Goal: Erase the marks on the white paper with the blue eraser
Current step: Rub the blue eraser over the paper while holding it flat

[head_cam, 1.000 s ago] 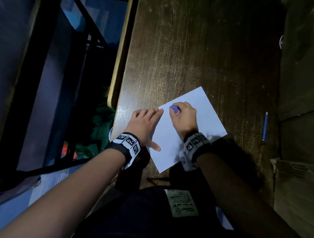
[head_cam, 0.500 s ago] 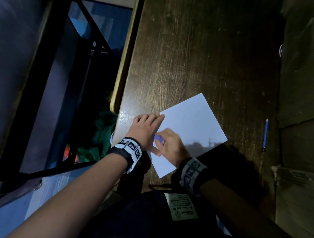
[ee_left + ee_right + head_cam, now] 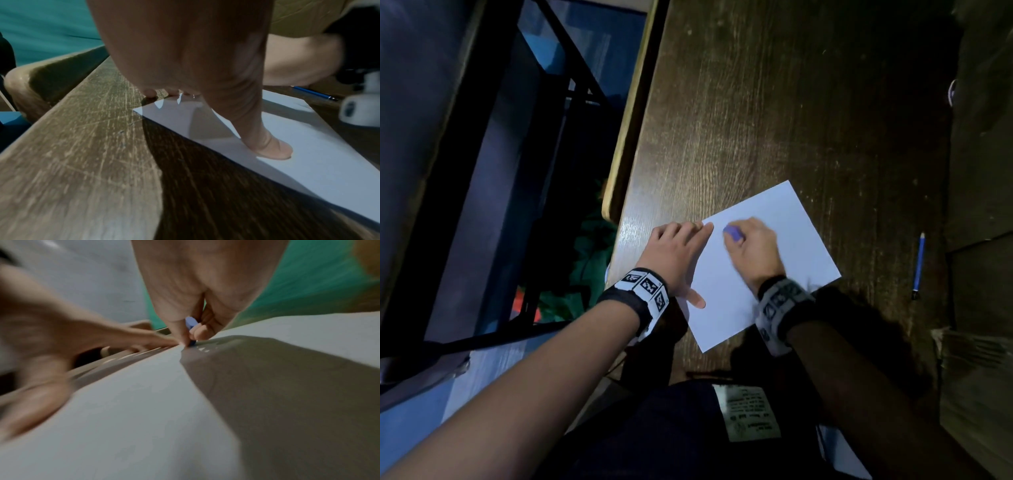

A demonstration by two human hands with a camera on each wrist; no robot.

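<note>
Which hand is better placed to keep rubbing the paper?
The right hand: it pinches the blue eraser down on the white paper. The left hand lies flat, pinning the sheet's edge.

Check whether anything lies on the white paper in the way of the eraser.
Nothing visible does. The right hand pinches the blue eraser against the white paper. Only the left hand rests on the sheet's left edge, beside the eraser. The blue pencil lies off the paper.
</note>
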